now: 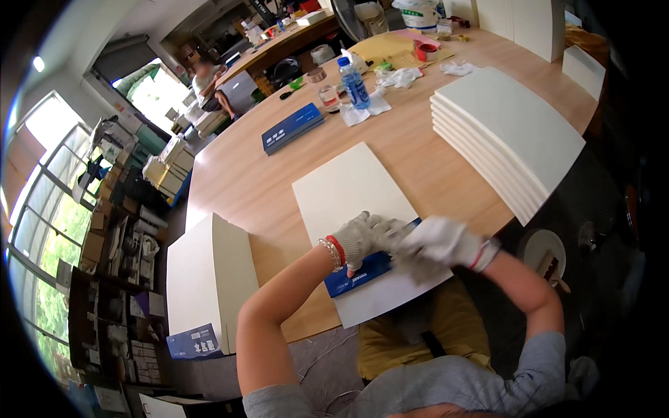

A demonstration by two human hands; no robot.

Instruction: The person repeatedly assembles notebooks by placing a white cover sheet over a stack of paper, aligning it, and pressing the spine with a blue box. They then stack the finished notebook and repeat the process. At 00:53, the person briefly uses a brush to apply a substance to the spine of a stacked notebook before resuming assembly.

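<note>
Flat blue box (pixel 364 270), long and narrow with pale print, lying on white board (pixel 348 191) at near bench edge, partly covered by both gloved hands. White board: large flat rectangle, turned at an angle, near corner overhanging bench edge.

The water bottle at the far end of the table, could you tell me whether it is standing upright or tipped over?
Upright: the water bottle stands on its base on the table, blue cap on top.

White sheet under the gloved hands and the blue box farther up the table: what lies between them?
Only bare wooden table lies between the white sheet and the blue box, as the head view shows.
</note>
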